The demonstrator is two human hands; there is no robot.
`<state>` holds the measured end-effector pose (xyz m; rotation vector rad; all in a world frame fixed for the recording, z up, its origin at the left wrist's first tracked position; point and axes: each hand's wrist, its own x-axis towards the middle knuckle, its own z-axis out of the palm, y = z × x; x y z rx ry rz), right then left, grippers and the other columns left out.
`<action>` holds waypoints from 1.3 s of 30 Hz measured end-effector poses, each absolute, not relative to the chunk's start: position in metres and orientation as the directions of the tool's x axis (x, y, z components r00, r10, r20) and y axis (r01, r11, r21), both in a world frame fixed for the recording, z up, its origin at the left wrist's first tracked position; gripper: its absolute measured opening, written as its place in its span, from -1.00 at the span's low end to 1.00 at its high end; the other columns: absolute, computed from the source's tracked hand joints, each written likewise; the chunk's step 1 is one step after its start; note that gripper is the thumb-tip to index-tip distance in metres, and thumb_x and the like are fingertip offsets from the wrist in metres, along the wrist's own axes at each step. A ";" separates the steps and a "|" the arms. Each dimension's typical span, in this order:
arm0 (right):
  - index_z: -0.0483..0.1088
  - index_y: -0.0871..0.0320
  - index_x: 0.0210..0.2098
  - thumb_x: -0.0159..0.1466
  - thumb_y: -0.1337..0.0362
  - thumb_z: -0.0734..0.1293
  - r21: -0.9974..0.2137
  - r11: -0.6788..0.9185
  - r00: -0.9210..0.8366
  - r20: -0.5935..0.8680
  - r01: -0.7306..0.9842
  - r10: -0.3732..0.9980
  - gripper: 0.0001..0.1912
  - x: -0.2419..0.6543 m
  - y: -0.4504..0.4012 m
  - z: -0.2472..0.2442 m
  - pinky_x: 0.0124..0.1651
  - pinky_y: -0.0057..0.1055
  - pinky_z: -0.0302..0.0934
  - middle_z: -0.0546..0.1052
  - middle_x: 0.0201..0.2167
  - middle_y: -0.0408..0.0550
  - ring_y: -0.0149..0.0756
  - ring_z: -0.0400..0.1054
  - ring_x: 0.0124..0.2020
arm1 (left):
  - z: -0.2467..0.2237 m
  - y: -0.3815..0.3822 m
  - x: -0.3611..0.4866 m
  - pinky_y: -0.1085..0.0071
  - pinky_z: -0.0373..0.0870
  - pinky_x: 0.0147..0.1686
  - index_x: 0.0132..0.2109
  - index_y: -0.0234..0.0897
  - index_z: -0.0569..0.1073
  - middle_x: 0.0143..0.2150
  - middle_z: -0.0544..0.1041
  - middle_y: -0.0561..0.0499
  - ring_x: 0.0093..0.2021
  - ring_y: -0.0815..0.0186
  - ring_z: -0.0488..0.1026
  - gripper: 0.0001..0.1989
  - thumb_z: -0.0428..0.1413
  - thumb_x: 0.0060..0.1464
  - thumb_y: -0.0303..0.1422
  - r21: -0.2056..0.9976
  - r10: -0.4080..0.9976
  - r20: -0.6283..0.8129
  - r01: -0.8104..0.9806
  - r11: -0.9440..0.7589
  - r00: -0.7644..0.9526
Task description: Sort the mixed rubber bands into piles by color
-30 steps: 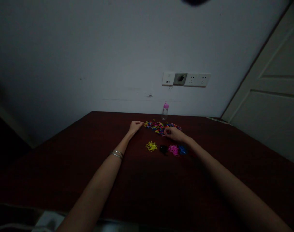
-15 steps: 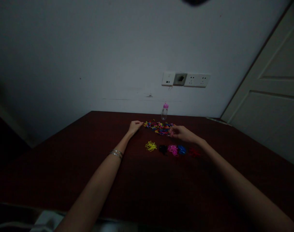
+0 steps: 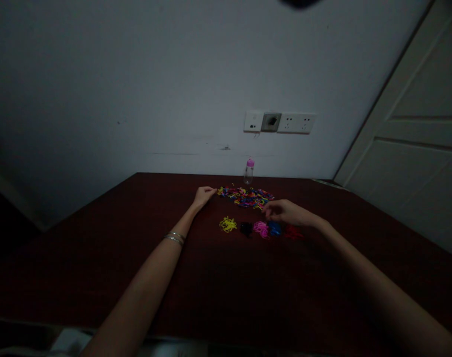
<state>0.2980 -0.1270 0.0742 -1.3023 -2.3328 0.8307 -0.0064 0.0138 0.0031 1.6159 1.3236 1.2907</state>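
A heap of mixed-colour rubber bands (image 3: 250, 197) lies on the dark red table. My left hand (image 3: 204, 196) rests at the heap's left end, thumb and fingers pressed together at its edge; whatever they pinch is too small to see. Just in front of the heap's right part is my right hand (image 3: 283, 212), fingers curled into a pinch whose content I cannot make out. Nearer to me lie separate piles of yellow rubber bands (image 3: 228, 224), black rubber bands (image 3: 246, 228), pink rubber bands (image 3: 261, 229), blue rubber bands (image 3: 274, 228) and red rubber bands (image 3: 293, 232).
Behind the heap, close to the wall, stands a clear bottle (image 3: 249, 173) with a pink cap. Wall sockets (image 3: 280, 122) sit above the table (image 3: 196, 277). A pale door (image 3: 415, 134) is on the right.
My right hand has drawn back from the mixed heap toward the blue and red piles, baring more of the heap. My left hand stays at its left end. The view has shifted slightly.
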 end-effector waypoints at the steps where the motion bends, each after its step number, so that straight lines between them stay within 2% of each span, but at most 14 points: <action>1: 0.39 0.19 -0.24 0.10 0.31 0.23 -0.616 0.413 -0.492 0.047 0.671 0.869 -0.76 0.302 -0.124 0.075 -0.29 -0.40 0.25 0.50 -0.37 -0.04 -0.33 0.36 -0.37 | 0.003 0.014 -0.006 0.53 -0.02 -0.63 -0.46 -0.38 0.50 -0.73 0.24 0.13 -0.66 0.49 0.11 -0.69 0.16 -0.19 -0.16 0.920 0.963 0.269 0.298 -0.254 -0.008; 5: 0.42 0.17 -0.20 0.12 0.29 0.23 -0.492 0.403 -0.338 0.220 0.771 0.915 -0.73 0.333 -0.104 0.067 -0.10 -0.31 0.24 0.51 -0.22 0.00 -0.23 0.38 -0.20 | 0.006 0.011 -0.005 0.53 -0.03 -0.63 -0.48 -0.38 0.50 -0.72 0.24 0.13 -0.66 0.50 0.10 -0.70 0.17 -0.20 -0.17 0.920 0.963 0.270 0.299 -0.255 -0.011; 8: 0.43 0.19 -0.14 0.13 0.30 0.22 -0.369 0.287 -0.187 0.284 0.884 0.941 -0.69 0.367 -0.090 0.046 0.00 -0.29 0.19 0.49 -0.12 0.07 -0.17 0.36 -0.10 | 0.008 0.009 -0.004 0.53 -0.04 -0.63 -0.49 -0.39 0.50 -0.74 0.23 0.14 -0.67 0.50 0.09 -0.70 0.18 -0.20 -0.17 0.919 0.963 0.268 0.301 -0.253 -0.008; 13: 0.39 0.20 -0.03 0.20 0.21 0.17 -0.258 0.153 -0.067 0.315 0.954 0.947 -0.61 0.412 -0.084 -0.001 0.06 -0.26 0.16 0.44 -0.02 0.11 -0.13 0.32 0.00 | 0.008 0.008 -0.003 0.54 0.02 -0.61 -0.47 -0.40 0.52 -0.73 0.28 0.11 -0.65 0.48 0.14 -0.74 0.15 -0.17 -0.23 0.908 0.962 0.273 0.332 -0.253 -0.014; 18: 0.37 0.24 0.00 0.26 0.14 0.08 -0.173 0.067 -0.004 0.340 0.983 0.940 -0.54 0.421 -0.086 -0.023 0.10 -0.17 0.12 0.37 0.07 0.16 -0.08 0.25 0.08 | 0.010 0.008 0.000 0.52 0.17 -0.49 -0.48 -0.39 0.53 -0.58 0.45 0.02 -0.52 0.40 0.31 -0.79 0.11 -0.13 -0.31 0.840 0.938 0.347 0.443 -0.315 0.007; 21: 0.36 0.27 0.01 0.26 0.15 0.07 -0.152 0.064 -0.009 0.335 0.986 0.942 -0.53 0.418 -0.086 -0.023 0.11 -0.17 0.11 0.35 0.08 0.20 -0.08 0.25 0.08 | 0.017 0.004 0.010 0.50 0.19 -0.44 -0.46 -0.38 0.54 -0.53 0.48 -0.01 -0.47 0.37 0.33 -0.78 0.09 -0.11 -0.30 0.749 0.911 0.401 0.538 -0.387 0.097; 25: 0.36 0.24 0.01 0.26 0.17 0.07 -0.162 0.054 0.006 0.349 0.985 0.937 -0.55 0.415 -0.087 -0.022 0.11 -0.15 0.11 0.35 0.09 0.17 -0.07 0.23 0.10 | 0.030 -0.008 0.040 0.50 0.16 -0.47 -0.40 -0.36 0.56 -0.54 0.46 0.00 -0.49 0.38 0.31 -0.76 0.10 -0.10 -0.26 0.625 0.859 0.433 0.595 -0.505 0.275; 31: 0.36 0.22 0.02 0.26 0.17 0.08 -0.175 0.036 0.027 0.346 0.984 0.938 -0.55 0.413 -0.088 -0.022 0.10 -0.12 0.12 0.35 0.09 0.15 -0.04 0.19 0.13 | 0.043 -0.035 0.090 0.50 0.20 -0.43 -0.29 -0.29 0.56 -0.51 0.46 0.02 -0.47 0.37 0.35 -0.81 0.13 -0.09 -0.34 0.488 0.735 0.311 0.562 -0.668 0.603; 36: 0.37 0.21 0.02 0.26 0.18 0.09 -0.197 0.035 0.038 0.356 0.980 0.934 -0.56 0.411 -0.090 -0.021 0.12 -0.12 0.10 0.35 0.09 0.14 -0.03 0.19 0.13 | 0.038 -0.040 0.106 0.47 0.28 -0.30 -0.21 -0.21 0.55 -0.31 0.52 -0.05 -0.28 0.26 0.44 -0.78 0.13 -0.07 -0.36 0.326 0.710 0.249 0.633 -0.702 0.659; 39: 0.36 0.23 0.02 0.26 0.18 0.09 -0.195 0.036 0.034 0.348 0.980 0.937 -0.55 0.410 -0.090 -0.020 0.11 -0.12 0.11 0.35 0.10 0.16 -0.02 0.19 0.13 | 0.031 -0.036 0.109 0.43 0.30 -0.25 -0.24 -0.21 0.55 -0.29 0.53 -0.08 -0.23 0.21 0.45 -0.81 0.10 -0.03 -0.34 0.250 0.710 0.256 0.664 -0.705 0.657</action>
